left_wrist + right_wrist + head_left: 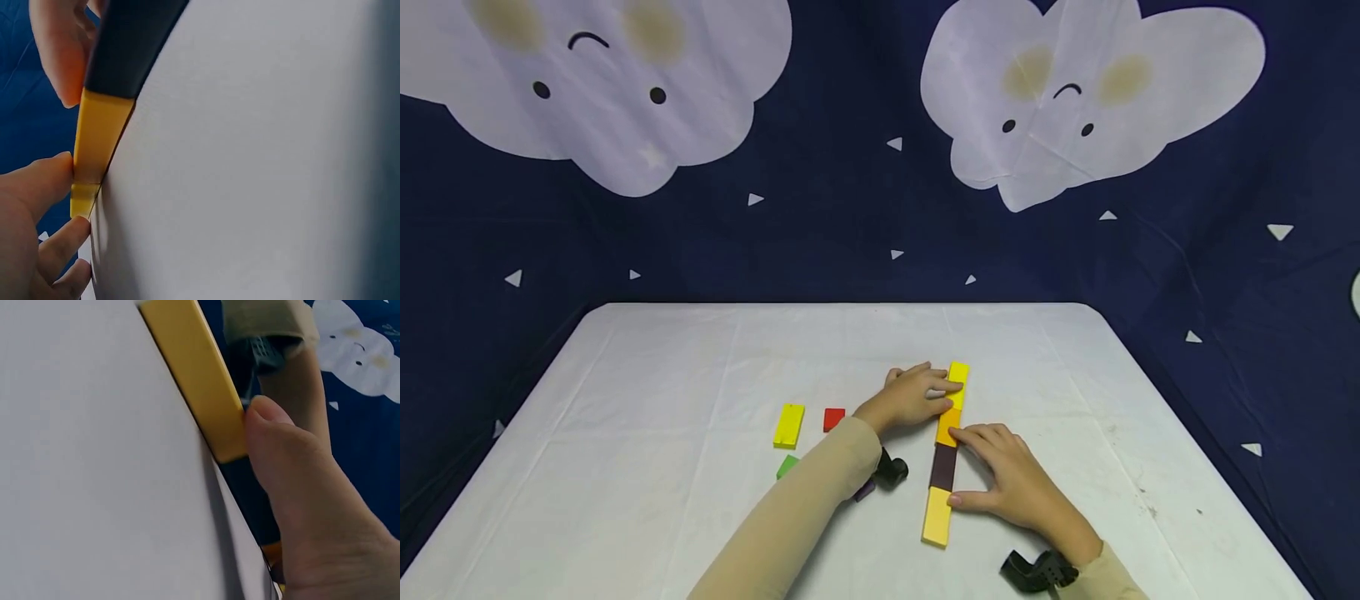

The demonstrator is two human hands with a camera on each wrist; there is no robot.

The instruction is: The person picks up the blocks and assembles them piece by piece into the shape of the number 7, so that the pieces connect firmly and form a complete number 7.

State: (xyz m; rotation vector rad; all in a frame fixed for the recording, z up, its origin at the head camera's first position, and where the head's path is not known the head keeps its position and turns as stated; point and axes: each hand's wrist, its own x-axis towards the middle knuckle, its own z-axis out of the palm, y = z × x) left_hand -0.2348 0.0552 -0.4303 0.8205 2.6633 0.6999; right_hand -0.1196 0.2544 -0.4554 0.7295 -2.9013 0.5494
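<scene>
Four colours of flat block form one straight row on the white table: bright yellow block (958,371) farthest, then an orange block (948,429), a dark brown block (943,467) and a pale yellow block (936,521) nearest. From the left, my left hand (913,396) reaches over the far end, fingertips on the bright yellow block and thumb near its joint with the orange one. On the right side, my right hand (1018,479) touches the pale yellow block with its thumb and the orange block with a fingertip, spanning the dark one.
Left of the row lie a yellow block (788,427), a red block (833,418), a green block (787,465) and a dark purple block (865,492), the last two partly behind my left sleeve (805,508). A dark blue cloth with clouds hangs behind the white table (647,375).
</scene>
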